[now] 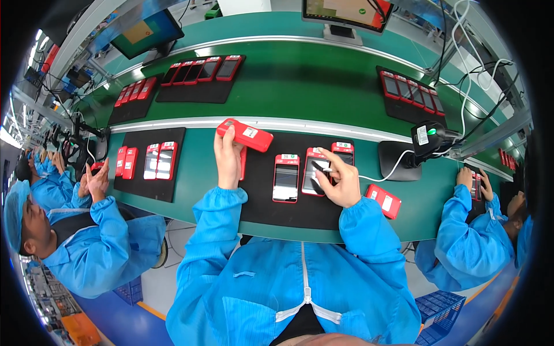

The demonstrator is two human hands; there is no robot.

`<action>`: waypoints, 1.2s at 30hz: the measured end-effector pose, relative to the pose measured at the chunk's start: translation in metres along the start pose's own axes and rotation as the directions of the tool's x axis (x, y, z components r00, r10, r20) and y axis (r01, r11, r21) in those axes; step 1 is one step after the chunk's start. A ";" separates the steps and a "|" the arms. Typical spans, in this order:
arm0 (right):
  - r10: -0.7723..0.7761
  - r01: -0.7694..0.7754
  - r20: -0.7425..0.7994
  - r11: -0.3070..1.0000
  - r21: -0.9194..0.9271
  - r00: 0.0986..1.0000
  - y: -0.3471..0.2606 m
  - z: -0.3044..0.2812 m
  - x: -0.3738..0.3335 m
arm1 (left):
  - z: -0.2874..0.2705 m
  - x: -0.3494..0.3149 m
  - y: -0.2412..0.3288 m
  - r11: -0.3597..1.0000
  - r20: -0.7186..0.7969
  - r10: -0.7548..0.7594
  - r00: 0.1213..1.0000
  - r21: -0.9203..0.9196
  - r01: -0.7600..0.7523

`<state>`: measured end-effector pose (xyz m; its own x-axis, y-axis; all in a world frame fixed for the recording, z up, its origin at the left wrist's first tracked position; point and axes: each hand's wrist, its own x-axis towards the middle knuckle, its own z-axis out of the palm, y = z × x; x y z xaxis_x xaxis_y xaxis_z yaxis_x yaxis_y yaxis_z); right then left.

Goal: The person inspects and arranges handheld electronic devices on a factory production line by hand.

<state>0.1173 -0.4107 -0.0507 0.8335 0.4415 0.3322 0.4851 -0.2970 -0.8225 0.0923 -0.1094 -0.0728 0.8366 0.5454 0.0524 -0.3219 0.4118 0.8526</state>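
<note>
My left hand [228, 162] is raised and closed round a red handheld device [249, 136], tilted, its back with a white label turned up. Another red device [243, 164] shows partly beside that hand. On the black mat [259, 213] a red-framed device [285, 179] lies screen up. My right hand [343, 180] is over a second screen-up device [312, 183], its fingers closed round a slim black-and-white pen-like thing [319, 168]. A third device [343, 151] lies behind the right hand, partly covered.
Right of the mat, a red device [384, 202] lies back up. A black scanner [433, 137] on its stand has a white cable. More devices lie on mats at the left [147, 187], far left [196, 95] and far right [398, 109]. Co-workers in blue sit at left [104, 236] and right [461, 242].
</note>
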 end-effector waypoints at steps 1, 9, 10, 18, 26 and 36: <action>-0.010 0.008 -0.024 0.999 -0.048 1.000 0.002 0.002 0.001 | -0.004 0.001 0.003 0.996 0.006 -0.084 0.996 -0.004 0.084; 0.020 -0.021 -0.079 1.000 -0.017 0.997 0.006 0.002 -0.002 | -0.002 0.003 0.002 0.898 0.218 -0.136 0.966 0.439 0.027; 0.027 -0.029 -0.074 0.999 -0.030 0.997 0.006 0.002 -0.002 | -0.001 0.003 0.001 0.898 0.217 -0.134 0.967 0.440 0.026; -0.007 0.005 -0.086 1.000 -0.030 0.996 0.008 0.005 -0.001 | 0.010 -0.006 -0.005 0.507 0.314 0.090 0.945 0.803 -0.314; -0.014 0.012 -0.093 1.000 -0.025 0.996 0.009 0.005 -0.002 | -0.003 -0.004 -0.016 0.110 0.452 0.235 0.861 0.868 -0.485; -0.005 0.003 -0.097 1.000 -0.026 0.995 0.007 0.004 -0.002 | 0.014 -0.021 0.002 0.095 0.513 0.153 0.845 0.843 -0.529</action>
<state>0.1182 -0.4107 -0.0590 0.8527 0.3585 0.3800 0.4941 -0.3173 -0.8094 0.0806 -0.1305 -0.0649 0.8849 0.1491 0.4413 -0.0997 -0.8649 0.4920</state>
